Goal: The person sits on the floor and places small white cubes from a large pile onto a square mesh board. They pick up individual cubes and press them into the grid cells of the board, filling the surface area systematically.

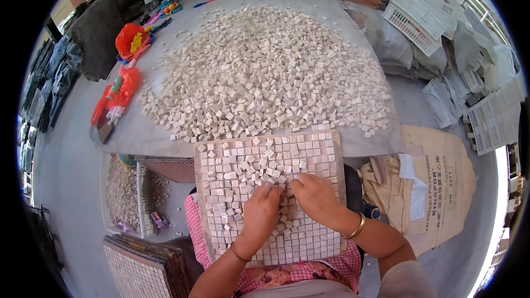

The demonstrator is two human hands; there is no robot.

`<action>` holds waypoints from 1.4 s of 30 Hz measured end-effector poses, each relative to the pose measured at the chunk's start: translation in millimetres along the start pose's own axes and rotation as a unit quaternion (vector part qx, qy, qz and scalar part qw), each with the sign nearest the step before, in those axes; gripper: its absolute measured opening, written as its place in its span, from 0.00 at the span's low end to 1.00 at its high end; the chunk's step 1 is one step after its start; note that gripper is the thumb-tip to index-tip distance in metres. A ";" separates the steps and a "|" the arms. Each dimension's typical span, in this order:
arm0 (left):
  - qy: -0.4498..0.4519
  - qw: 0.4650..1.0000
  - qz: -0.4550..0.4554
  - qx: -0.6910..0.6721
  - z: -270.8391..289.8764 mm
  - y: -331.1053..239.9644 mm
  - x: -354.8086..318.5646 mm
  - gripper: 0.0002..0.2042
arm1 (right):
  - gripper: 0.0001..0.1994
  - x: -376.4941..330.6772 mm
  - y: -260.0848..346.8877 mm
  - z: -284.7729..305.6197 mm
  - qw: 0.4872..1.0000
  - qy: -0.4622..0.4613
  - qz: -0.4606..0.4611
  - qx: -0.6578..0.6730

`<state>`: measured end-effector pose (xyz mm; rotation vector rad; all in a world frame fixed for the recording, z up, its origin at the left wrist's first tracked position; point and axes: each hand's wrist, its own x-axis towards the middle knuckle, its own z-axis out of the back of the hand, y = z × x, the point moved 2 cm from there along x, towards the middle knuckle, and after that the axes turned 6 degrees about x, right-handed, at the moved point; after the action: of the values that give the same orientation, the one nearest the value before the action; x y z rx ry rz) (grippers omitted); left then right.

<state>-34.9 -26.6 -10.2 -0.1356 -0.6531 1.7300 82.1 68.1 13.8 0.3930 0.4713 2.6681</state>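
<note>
The fingers (269,189) of the left hand (260,213) are bent down and pressed onto loose pale stone cubes (259,168) near the middle of the mosaic board (326,149); whether they pinch a cube cannot be told. The fingers (296,183) of the right hand (316,198) curl beside them, tips touching the same scatter of cubes, and their hold is likewise hidden. The two hands lie just beside each other, almost meeting at the fingertips. A thin bracelet (238,255) circles the left wrist and a gold bangle (357,227) the right.

The mosaic board rests tilted on the person's lap, over a pink checked cloth (342,267), with its far edge against the worktop (138,138). Most of its grid is filled with small square cubes set in rows; loose cubes lie piled over its upper middle part.

Beyond the board, a wide heap of cubes (265,72) covers the grey worktop. Far left of the board on the worktop lie red plastic bags (124,85). Left of the board, lower down, stands a tray of small chips (122,193), and below that a stack of finished boards (146,265). Right of the board lies a tan paper sack (441,182), and farther beyond it white plastic crates (414,14).
</note>
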 end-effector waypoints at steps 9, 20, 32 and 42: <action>0.001 0.999 -0.012 -0.036 4.1 -3.6 -1.8 0.05 | 0.03 -2.0 -15.3 -8.4 0.996 -0.043 -0.042 0.069; 0.034 0.860 0.213 -0.462 34.5 19.3 -4.0 0.11 | 0.08 -51.9 -30.6 29.6 0.505 0.012 -0.228 0.832; 0.030 0.563 0.335 -0.755 39.9 40.8 -18.5 0.07 | 0.08 -19.0 -32.6 12.3 0.982 -0.066 -0.090 0.155; 0.008 0.613 0.364 -0.701 43.3 37.9 -30.1 0.06 | 0.04 -6.6 -21.6 1.9 0.989 -0.036 -0.084 0.116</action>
<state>-77.8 -74.3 -0.3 -1.7121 -2.0305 1.4492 95.8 84.3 6.1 0.4923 0.7596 2.4345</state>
